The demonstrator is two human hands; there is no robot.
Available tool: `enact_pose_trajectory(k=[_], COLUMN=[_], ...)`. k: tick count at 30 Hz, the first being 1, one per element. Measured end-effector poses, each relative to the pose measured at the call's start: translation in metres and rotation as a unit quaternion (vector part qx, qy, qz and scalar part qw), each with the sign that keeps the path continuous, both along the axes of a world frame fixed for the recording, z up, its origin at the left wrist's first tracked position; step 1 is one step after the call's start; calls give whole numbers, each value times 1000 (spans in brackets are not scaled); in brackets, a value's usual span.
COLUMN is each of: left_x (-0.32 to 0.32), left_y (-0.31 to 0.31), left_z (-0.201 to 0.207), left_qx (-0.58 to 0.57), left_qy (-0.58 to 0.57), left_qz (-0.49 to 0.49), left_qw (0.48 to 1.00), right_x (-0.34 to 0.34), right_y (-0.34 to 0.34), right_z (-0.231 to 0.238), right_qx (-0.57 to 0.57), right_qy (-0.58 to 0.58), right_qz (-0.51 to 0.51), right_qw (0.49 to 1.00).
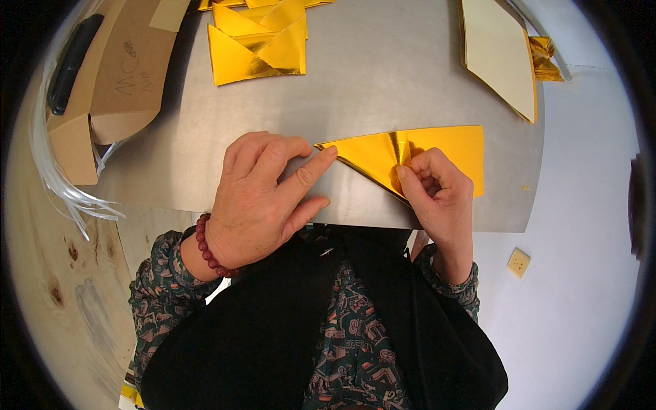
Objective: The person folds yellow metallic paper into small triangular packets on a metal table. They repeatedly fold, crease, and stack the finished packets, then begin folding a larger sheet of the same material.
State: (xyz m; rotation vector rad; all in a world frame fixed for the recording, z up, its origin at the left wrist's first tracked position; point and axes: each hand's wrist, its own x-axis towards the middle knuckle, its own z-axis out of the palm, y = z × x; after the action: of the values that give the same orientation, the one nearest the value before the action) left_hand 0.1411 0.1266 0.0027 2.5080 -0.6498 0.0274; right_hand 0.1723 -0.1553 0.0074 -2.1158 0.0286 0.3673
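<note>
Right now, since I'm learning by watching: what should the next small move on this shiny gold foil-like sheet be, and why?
Probably smooth the slanted edge flat with the right hand: the shiny gold foil-like sheet buckles beside that hand's pinch, while the left hand's index finger seems to steady the pointed corner.

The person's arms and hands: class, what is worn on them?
The left hand and right hand are ungloved. A bracelet of round, dark red beads circles the left wrist; none shows on the right. Both sleeves are dark, with a busy print of pinkish-brown and greenish shapes.
</note>
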Motion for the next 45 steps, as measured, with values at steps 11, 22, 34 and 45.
enact_pose_trajectory(k=[11,22,34,45], left_x=[1,0,0,-1], left_y=[-4,-2,-6,-3], left_z=[5,5,7,7], left_qx=[21,32,31,26], left_qy=[15,2,12,22], left_qz=[2,-1,12,6], left_qw=[1000,999,999,999], right_x=[2,3,5,4], right_y=[-2,1,1,3], right_z=[0,1,2,3], right_qx=[18,-7,-1,-29], right_qy=[-8,-30,-15,-23], right_qz=[6,20,13,16], right_qw=[1000,999,1000,999])
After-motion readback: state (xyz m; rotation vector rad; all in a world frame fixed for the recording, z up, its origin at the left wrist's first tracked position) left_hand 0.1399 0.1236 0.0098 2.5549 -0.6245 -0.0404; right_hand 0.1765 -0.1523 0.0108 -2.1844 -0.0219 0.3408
